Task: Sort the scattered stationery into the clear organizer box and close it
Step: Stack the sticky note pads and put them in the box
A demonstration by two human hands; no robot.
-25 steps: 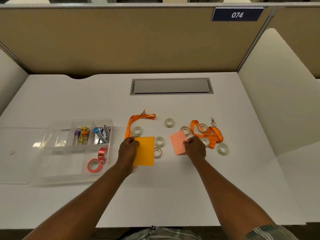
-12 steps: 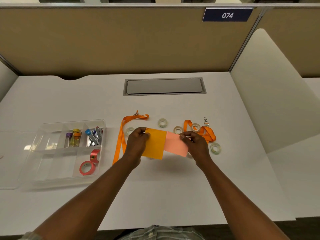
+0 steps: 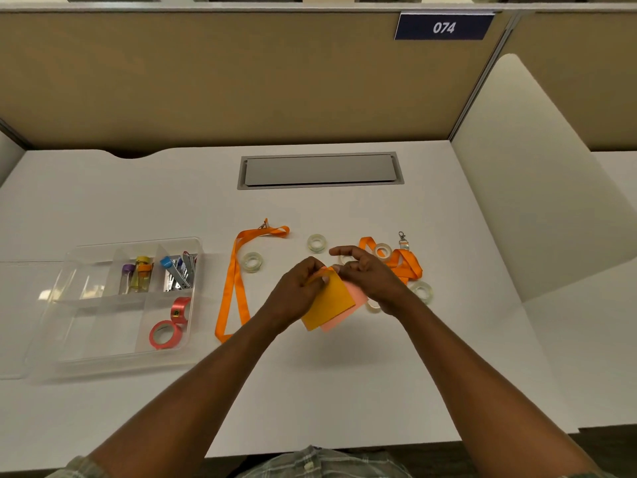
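Both hands meet above the middle of the desk. My left hand [image 3: 296, 291] pinches the top corner of an orange sticky pad [image 3: 329, 303]. A pink sticky pad [image 3: 355, 296] lies stacked right behind it, and my right hand [image 3: 370, 274] grips that same corner with its index finger lifted. The clear organizer box [image 3: 103, 360] sits open at the left, with red tape rolls [image 3: 165, 334], small vials [image 3: 138, 277] and clips [image 3: 179, 270] in its compartments. One orange lanyard [image 3: 234, 284] lies left of my hands. A second orange lanyard [image 3: 406, 263] lies to their right.
Several clear tape rolls lie scattered around my hands, such as one roll [image 3: 253, 262] on the left and another roll [image 3: 422, 291] on the right. The box's clear lid [image 3: 13, 319] lies flat at the far left. A grey cable hatch [image 3: 320, 170] is set into the desk behind.
My hands lifted the orange and pink pads off the desk and brought them together. The pads were apart before and now overlap in one stack.
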